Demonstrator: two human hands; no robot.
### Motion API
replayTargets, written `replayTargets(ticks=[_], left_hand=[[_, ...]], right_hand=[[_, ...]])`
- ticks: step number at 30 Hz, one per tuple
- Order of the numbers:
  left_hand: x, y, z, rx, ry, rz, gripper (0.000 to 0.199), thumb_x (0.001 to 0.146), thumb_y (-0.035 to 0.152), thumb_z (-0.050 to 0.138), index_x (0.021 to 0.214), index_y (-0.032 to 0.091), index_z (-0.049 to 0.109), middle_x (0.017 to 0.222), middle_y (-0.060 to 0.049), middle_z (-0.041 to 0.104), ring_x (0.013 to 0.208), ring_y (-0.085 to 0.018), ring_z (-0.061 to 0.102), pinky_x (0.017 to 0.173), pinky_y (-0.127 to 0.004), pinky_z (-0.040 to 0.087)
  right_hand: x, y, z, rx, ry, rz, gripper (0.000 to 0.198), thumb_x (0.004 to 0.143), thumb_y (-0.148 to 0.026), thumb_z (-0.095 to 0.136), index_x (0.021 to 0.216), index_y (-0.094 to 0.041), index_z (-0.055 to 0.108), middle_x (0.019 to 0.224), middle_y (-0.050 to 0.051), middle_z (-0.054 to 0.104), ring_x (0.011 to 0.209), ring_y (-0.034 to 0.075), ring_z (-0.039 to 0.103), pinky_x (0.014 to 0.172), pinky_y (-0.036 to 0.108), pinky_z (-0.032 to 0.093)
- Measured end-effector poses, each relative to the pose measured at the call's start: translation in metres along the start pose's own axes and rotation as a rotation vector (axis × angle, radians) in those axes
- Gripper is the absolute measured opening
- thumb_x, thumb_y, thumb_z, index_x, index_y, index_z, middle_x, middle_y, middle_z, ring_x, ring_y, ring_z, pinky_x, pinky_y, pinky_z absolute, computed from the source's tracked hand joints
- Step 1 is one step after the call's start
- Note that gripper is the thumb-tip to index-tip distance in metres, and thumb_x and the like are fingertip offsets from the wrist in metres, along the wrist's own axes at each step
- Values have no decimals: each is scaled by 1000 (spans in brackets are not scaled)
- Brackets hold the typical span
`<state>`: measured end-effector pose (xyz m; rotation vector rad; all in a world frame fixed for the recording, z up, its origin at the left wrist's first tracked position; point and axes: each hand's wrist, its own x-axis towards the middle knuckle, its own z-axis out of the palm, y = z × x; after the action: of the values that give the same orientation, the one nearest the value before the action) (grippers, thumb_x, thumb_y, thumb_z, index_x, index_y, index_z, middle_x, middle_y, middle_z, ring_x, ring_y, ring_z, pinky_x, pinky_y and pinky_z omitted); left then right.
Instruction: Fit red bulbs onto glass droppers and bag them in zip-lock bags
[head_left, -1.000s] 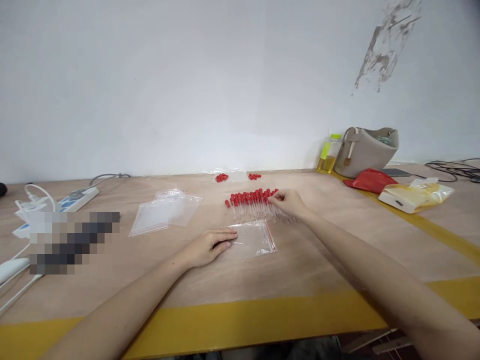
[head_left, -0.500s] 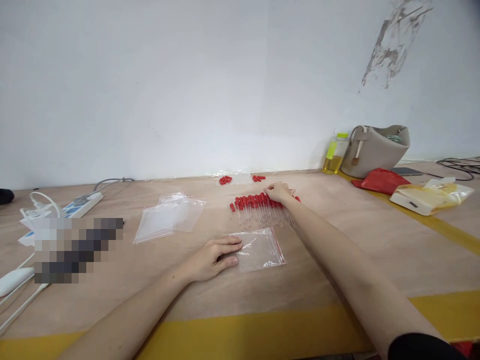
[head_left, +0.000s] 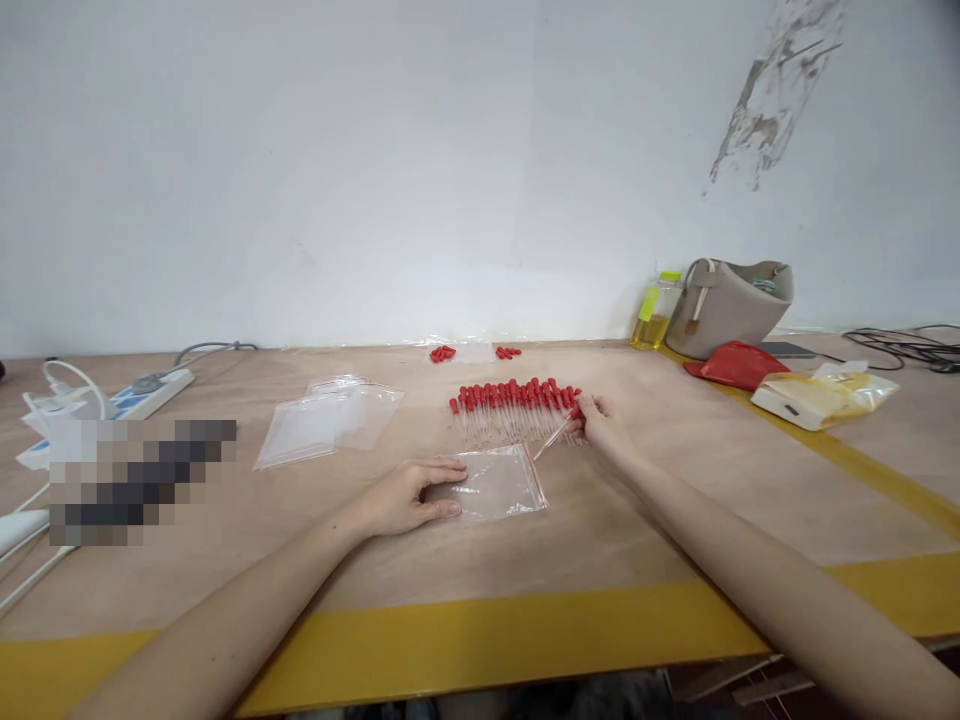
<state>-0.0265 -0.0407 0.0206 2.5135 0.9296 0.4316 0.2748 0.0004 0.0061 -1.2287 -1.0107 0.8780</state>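
Note:
My left hand lies flat with its fingers stretched out over the left end of a clear zip bag, whose red-lined opening faces right. Between the fingertips of my right hand is a dropper, a thin clear tube with a red bulb. It slants down to the left, its tip close to the bag's opening. Just behind the bag, several more droppers lie side by side in a row, red bulbs away from me and tubes toward me.
More zip bags lie overlapping at the left. Two small piles of red bulbs sit by the wall. A power strip with cables is far left. At right stand a bottle and grey bag, near a red pouch and yellowish package.
My right hand has come away from the row, moving toward me and slightly right, with a dropper now in its fingers. My left hand stays on the bag. The view has shifted slightly.

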Motion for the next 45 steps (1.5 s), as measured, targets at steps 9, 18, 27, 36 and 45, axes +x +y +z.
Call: replayTargets(ticks=[9, 18, 27, 36, 45], left_hand=[[3, -1, 4, -22, 46, 14, 49, 78, 42, 53, 122, 22, 45, 125, -4, 49, 116, -19, 43, 98, -35, 35], [6, -3, 7, -19, 35, 20, 41, 83, 39, 47, 120, 22, 49, 126, -4, 48, 118, -19, 41, 99, -35, 32], [6, -1, 7, 4, 35, 22, 40, 83, 39, 47, 119, 23, 50, 126, -4, 48, 118, -18, 41, 99, -34, 32], [6, -2, 6, 12, 25, 27, 40, 83, 39, 47, 120, 23, 50, 126, -4, 47, 118, -20, 41, 99, -36, 32], [4, 2, 2, 27, 6, 19, 39, 84, 37, 46, 120, 25, 49, 127, -4, 46, 118, -19, 41, 99, -36, 33]], right_hand=[[-30, -2, 3, 99, -402, 248, 19, 74, -33, 57, 69, -19, 46, 68, 3, 60, 61, 12, 60, 62, 28, 50], [-31, -2, -5, -421, -659, -197, 28, 63, -39, 65, 76, -14, 62, 69, 1, 61, 58, 10, 51, 56, 24, 41], [-40, 14, 15, -322, -597, -214, 26, 69, -30, 58, 90, -17, 50, 67, 0, 62, 58, 11, 55, 55, 22, 42], [52, -16, 7, -1013, -195, -553, 18, 75, -22, 50, 82, -17, 65, 79, 5, 62, 75, 15, 54, 71, 25, 40], [83, -4, 50, -1031, -198, -454, 16, 73, -25, 55, 76, -17, 68, 98, 11, 55, 96, 22, 47, 84, 32, 35]])
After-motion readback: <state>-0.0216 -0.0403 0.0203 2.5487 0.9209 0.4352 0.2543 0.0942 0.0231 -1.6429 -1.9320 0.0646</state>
